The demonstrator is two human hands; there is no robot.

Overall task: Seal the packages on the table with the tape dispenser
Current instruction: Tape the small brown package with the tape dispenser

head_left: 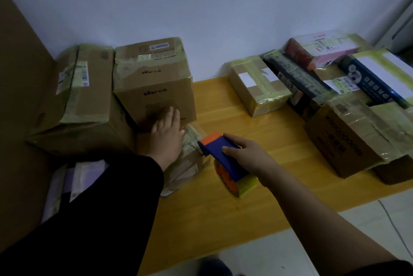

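My right hand (243, 155) grips a blue and orange tape dispenser (225, 159) with a yellowish tape roll, its front end touching the right edge of a small flat cardboard package (190, 159) on the yellow wooden table (257, 186). My left hand (166, 135) lies flat on that package with straight fingers, fingertips against the base of a Bear-branded box (156, 88) behind it. My black sleeve hides the package's left part.
A large taped box (76, 106) stands at the left, with flat parcels (73, 182) below it. At the right lie a small taped box (257, 86), a dark box (297, 81), a pink package (321, 50) and several other cartons (348, 141). A white wall rises behind.
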